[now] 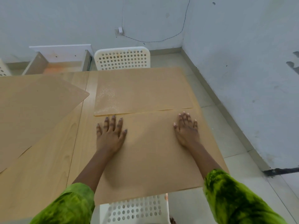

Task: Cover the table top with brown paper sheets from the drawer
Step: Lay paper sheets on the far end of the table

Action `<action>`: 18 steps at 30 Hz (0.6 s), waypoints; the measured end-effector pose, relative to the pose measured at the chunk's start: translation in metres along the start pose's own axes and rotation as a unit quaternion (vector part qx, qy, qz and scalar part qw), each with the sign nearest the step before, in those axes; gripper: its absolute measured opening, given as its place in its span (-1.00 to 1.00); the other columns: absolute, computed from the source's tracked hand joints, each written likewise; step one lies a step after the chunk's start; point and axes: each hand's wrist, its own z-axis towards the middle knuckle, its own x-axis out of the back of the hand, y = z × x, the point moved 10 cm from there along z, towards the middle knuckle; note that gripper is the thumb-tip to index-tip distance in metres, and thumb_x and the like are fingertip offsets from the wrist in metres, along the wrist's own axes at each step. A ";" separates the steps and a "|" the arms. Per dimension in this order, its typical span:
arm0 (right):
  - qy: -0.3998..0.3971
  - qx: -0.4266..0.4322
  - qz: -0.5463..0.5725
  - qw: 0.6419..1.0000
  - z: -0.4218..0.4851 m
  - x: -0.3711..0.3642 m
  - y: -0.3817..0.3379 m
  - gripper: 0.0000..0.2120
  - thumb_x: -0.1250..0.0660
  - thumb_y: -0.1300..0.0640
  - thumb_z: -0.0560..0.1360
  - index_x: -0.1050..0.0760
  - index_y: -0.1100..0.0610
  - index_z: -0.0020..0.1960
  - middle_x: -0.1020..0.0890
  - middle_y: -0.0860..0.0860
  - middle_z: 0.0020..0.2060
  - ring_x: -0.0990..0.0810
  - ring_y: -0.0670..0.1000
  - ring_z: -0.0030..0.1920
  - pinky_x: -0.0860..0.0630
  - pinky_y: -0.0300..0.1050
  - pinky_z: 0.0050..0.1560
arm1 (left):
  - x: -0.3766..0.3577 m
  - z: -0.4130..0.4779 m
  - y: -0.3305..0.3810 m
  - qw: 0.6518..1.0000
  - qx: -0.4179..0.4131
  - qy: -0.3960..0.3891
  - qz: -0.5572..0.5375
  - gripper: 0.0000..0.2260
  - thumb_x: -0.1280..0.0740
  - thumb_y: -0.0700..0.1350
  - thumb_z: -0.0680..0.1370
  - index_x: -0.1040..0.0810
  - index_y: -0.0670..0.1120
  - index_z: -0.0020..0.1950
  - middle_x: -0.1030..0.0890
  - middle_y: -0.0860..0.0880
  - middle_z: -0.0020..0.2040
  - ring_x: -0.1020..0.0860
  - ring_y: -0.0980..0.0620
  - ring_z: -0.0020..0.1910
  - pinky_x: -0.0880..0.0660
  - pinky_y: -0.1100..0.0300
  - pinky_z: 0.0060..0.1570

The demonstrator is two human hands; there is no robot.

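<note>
A brown paper sheet (150, 152) lies on the near right part of the wooden table (53, 160). My left hand (110, 133) presses flat on its left side, fingers spread. My right hand (186, 128) presses flat near its far right corner. A second brown sheet (144, 91) lies just beyond it, covering the far right part of the table. More brown sheets (34, 110) lie askew on the left of the table. An open drawer (56, 65) stands past the table's far left edge.
A white perforated chair (123, 58) stands at the table's far side, and another white perforated chair (135, 210) sits just below the near edge. Grey walls meet in a corner to the right, with tiled floor (226, 126) beside the table.
</note>
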 end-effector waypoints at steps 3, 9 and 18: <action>0.049 0.066 0.002 0.997 -0.055 -0.004 -0.048 -0.43 0.09 -0.03 0.53 -0.20 0.20 0.47 -0.23 0.15 0.48 -0.22 0.10 0.49 -0.11 0.18 0.44 | 0.008 -0.041 0.037 0.996 -0.073 0.051 0.013 -0.36 0.30 0.25 0.49 0.11 0.03 0.54 0.12 0.01 0.56 0.18 -0.01 0.53 0.32 -0.02 0.43; -0.012 0.131 0.049 0.990 -0.131 -0.051 -0.086 -0.28 0.34 -0.12 0.42 0.08 0.09 0.54 0.07 0.02 0.55 0.16 0.01 0.54 0.21 0.08 0.52 | -0.031 -0.107 0.068 0.995 -0.097 0.034 0.001 -0.43 0.27 0.18 0.58 -0.16 0.00 0.50 -0.19 -0.05 0.52 -0.04 0.00 0.52 0.10 -0.04 0.40; 0.022 0.041 -0.021 0.999 -0.113 -0.040 0.005 -0.25 0.40 -0.22 0.40 0.17 0.05 0.54 0.12 0.01 0.55 0.18 0.00 0.54 0.23 0.06 0.49 | -0.027 -0.101 0.004 0.999 -0.009 0.033 0.006 -0.38 0.28 0.29 0.47 0.07 0.16 0.52 0.08 0.04 0.57 0.10 -0.02 0.55 0.13 -0.08 0.48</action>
